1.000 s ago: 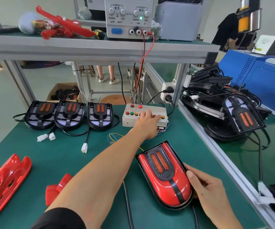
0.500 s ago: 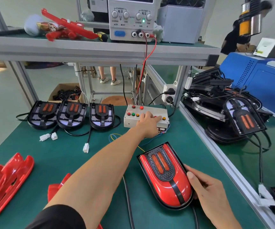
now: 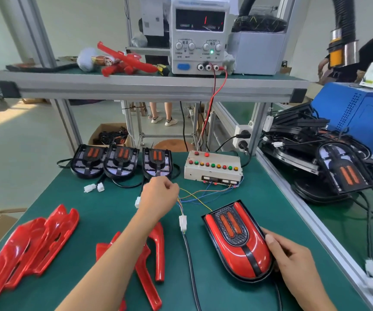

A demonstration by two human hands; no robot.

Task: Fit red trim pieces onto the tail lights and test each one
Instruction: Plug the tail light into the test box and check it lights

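Factory assy/test bench: green mat (image 3: 237,295), alu-frame shelf (image 3: 136,86), bench PSU (image 3: 200,39), button test box (image 3: 213,168)

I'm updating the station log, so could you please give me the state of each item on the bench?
Trimmed tail light: red trim fitted, lamps unlit.
Three bare tail lights: untrimmed, connectors loose.
Power supply: on, green indicator lit.
Left hand: curled, empty.
Right hand: holds trimmed light.

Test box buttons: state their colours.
Red, green and yellow-orange buttons on the test box; head view.
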